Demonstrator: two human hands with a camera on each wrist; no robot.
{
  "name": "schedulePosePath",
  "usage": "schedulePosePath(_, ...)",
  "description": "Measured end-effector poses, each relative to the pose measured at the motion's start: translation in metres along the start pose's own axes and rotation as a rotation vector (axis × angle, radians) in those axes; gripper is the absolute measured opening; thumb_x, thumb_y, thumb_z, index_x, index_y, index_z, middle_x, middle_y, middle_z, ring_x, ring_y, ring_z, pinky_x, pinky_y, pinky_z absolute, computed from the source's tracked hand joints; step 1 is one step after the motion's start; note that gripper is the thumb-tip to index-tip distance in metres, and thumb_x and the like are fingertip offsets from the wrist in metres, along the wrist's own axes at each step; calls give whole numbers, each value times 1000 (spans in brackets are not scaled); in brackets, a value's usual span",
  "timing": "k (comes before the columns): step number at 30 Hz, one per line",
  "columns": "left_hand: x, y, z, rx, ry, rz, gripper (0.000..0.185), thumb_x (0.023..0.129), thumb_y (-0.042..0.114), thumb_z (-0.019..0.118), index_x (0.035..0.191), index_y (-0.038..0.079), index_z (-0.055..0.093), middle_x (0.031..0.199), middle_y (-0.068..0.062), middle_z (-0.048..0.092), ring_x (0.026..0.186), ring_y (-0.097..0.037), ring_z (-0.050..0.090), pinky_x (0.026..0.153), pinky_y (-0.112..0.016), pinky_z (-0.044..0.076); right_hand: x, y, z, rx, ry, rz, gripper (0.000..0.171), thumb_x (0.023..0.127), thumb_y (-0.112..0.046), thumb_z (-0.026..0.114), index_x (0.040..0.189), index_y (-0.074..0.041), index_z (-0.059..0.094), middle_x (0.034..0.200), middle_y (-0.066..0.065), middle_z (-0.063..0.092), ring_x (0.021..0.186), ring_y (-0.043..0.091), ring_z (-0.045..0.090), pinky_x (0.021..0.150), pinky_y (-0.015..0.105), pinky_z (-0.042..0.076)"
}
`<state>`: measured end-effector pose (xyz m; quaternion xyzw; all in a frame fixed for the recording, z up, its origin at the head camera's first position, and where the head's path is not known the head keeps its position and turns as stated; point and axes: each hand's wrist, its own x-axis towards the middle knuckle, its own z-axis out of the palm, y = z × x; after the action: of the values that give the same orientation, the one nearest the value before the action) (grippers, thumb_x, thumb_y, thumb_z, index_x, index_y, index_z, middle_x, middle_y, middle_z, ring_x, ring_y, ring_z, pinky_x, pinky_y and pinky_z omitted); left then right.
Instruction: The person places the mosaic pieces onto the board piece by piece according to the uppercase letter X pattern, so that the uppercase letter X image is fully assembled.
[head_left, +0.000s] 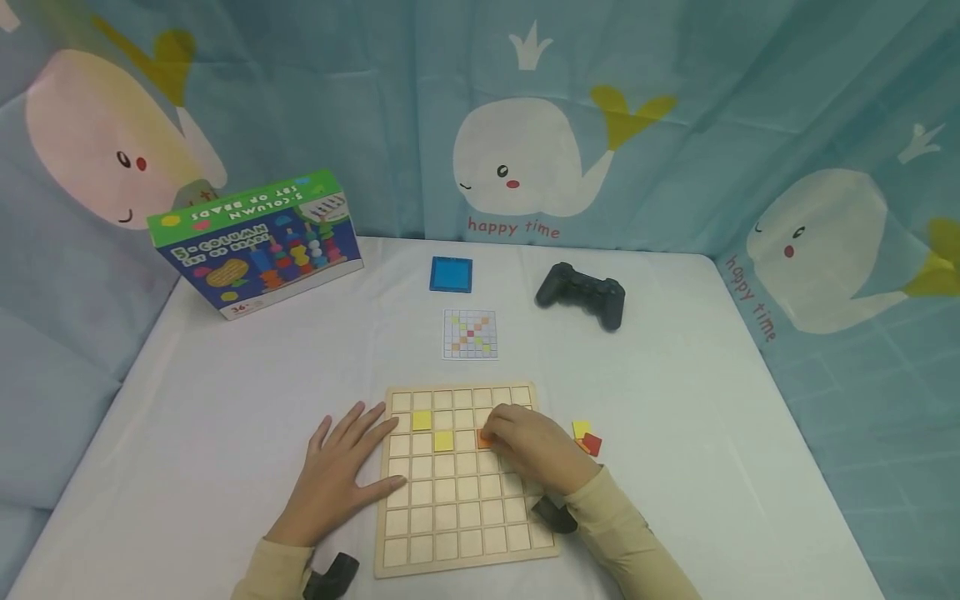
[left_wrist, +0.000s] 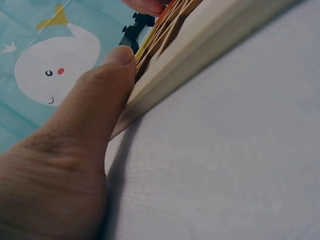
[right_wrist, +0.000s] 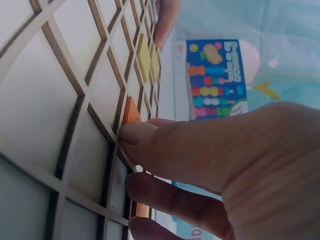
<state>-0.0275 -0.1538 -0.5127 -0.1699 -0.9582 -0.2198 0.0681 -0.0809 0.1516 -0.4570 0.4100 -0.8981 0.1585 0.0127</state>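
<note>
Box lettering reads "5-COLUMN SET OF BEADS".

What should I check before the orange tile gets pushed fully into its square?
1. Board held steady: ok, left hand lies flat against its left edge.
2. Orange tile under control: ok, right hand fingertips pinch it.
3. Tile seated flat: not ok, one edge stands tilted up.
4. Matches pattern card: cannot tell.
5. Two yellow tiles seated: ok.
6. Spare tiles beside the board: ok.
</note>
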Motion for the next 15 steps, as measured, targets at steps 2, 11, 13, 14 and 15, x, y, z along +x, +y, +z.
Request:
schedulePosePath(2,0,0,0,5,2,1,82,74,70,64,141,26,47,151,-1,39,142,-31,27,112,-62,15,0,0,0,3,-2,1,11,86,-13,72,97,-14,68,96,-8,63,91,8,62,80,22,53)
schedulePosePath(11,1,2,-1,11,-10,-12,82,74,70,64,141,26,48,151,-2,39,142,-31,27,112,-63,14,1,-1,-1,27,-11,7,11,88,-13,70,99,-14,70,97,-8,64,93,8,63,82,21,53)
schedulePosePath(13,0,1,-1,9,-10,-13,82,74,70,64,141,26,47,151,-1,39,142,-31,27,112,-62,14,1,0,-1,27,-9,2,11,88,-13,70,99,-14,70,97,-8,63,92,8,62,82,21,53)
schedulePosePath(14,0,1,-1,7,-9,-12,82,74,70,64,141,26,47,151,-1,39,142,-31,27,112,-62,14,1,0,-1,30,-5,-3,12,88,-14,70,99,-14,70,98,-7,63,93,8,62,82,21,53)
schedulePosePath(15,0,1,-1,6,-8,-13,82,74,70,64,141,26,47,151,-1,39,142,-31,27,112,-62,14,0,1,-1,33,5,-9,11,88,-14,70,99,-14,70,97,-7,63,92,8,62,81,21,53)
